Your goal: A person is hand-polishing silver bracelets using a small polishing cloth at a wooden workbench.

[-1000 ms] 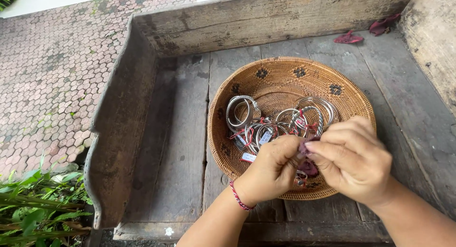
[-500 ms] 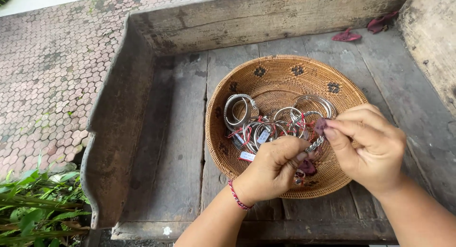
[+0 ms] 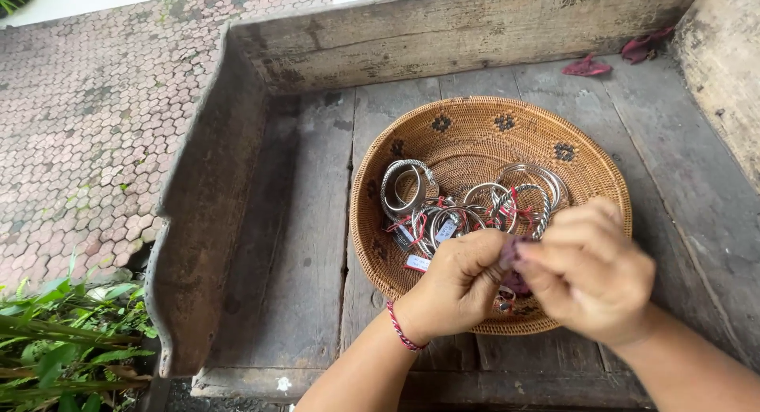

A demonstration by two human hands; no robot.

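Pinching a small dark purple piece [image 3: 511,255] between the fingertips of both hands, you work over the near rim of a woven basket [image 3: 475,135]. Your left hand [image 3: 455,289], a red cord [image 3: 404,333] at its wrist, is curled tight on the piece; your right hand [image 3: 590,273] grips it from the other side. Silver bangles [image 3: 467,206] with small tags lie heaped in the basket, which rests in a weathered wooden trough [image 3: 301,222].

Woven rattan basket [image 3: 475,135], matt; shiny metal bangles [image 3: 475,202]; rough weathered wooden tray [image 3: 317,222]; red braided thread bracelet [image 3: 402,333].
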